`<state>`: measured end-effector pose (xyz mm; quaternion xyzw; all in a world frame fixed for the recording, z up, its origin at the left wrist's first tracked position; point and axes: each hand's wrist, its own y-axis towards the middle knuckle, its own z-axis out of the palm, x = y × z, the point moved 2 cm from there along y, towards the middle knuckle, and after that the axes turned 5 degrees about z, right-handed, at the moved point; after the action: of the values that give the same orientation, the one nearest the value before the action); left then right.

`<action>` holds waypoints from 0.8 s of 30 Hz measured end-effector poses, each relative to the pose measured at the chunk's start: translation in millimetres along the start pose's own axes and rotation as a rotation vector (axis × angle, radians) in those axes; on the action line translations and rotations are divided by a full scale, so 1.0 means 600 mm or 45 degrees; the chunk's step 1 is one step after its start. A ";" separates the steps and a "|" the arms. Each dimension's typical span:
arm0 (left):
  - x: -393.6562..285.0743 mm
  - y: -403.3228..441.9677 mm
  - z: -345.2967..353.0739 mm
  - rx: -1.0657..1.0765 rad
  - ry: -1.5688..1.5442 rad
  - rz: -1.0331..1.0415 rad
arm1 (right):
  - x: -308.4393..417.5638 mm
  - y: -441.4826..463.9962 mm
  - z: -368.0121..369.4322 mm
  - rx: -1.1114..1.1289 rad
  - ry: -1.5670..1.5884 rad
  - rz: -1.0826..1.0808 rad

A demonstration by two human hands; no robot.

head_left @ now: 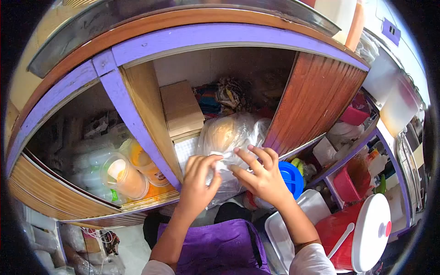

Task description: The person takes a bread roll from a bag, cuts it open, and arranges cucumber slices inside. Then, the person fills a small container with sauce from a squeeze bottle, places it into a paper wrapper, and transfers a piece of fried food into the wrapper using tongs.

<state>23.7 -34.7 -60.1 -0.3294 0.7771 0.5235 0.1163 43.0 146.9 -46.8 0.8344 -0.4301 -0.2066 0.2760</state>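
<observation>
the bag (211,143), clear plastic with a round yellowish-brown thing (223,133) inside, sits at the mouth of the cabinet's middle opening, just in front of a box (182,104) and some cloth (209,101). both hands are at its near side, where the plastic bunches up whitish. the left hand (198,178) is narrow, its thumb and forefinger bent together on the bunched plastic, holding it. the right hand (260,178) has its fingers partly spread over the bag, tips close to the plastic; whether it grips any, i cannot tell. a ring (255,164) shows on one of its fingers. the cabinet has a purple frame (134,120), and a red-brown door (316,98) stands to the right of the bag. in the left opening, plastic cups (132,183) lie tilted. beside the right wrist is a blue lid (292,178); below it a white tub (305,208), partly behind the forearm. further right, a red bucket (333,234) leans under a white cover (373,229), with a white spoon (341,240) against it. a purple apron (208,247) covers the person's lap.
</observation>
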 end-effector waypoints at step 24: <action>0.000 0.037 0.038 0.460 1.010 -0.121 | 0.011 0.028 -0.054 0.187 0.071 0.769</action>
<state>5.8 -9.4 -53.5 -0.5147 0.8246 0.2063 -0.1117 55.3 142.5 -12.4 0.6920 -0.6645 -0.0604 0.2756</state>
